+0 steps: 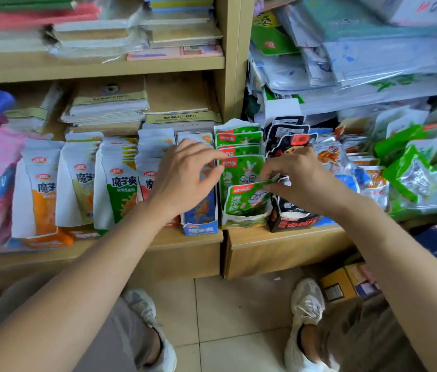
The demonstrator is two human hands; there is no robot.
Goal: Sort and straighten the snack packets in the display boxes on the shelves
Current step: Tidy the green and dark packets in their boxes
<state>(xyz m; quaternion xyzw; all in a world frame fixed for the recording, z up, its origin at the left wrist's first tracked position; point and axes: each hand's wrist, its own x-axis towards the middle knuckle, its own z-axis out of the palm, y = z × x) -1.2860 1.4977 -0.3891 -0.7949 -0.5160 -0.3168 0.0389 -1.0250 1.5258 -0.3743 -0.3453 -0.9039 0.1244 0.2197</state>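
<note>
A: Head view: the fingers (269,175) of the right hand (296,177)?
B: Pinched on the top edge of the front glossy green snack packet (244,201), standing in its green cardboard display box (241,220) on the wooden shelf (287,238).
A: Left hand (185,174)?
B: Fingers apart, holding nothing, just beside.

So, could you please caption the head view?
Right hand pinches a green packet in its box; left hand hovers beside.

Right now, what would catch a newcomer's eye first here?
At the centre, the right hand pinches the top corner of a green rabbit-print snack packet at the front of its display box, the left hand close beside it. White packets stand in rows to the left; loose green plastic bags pile up at right.
</note>
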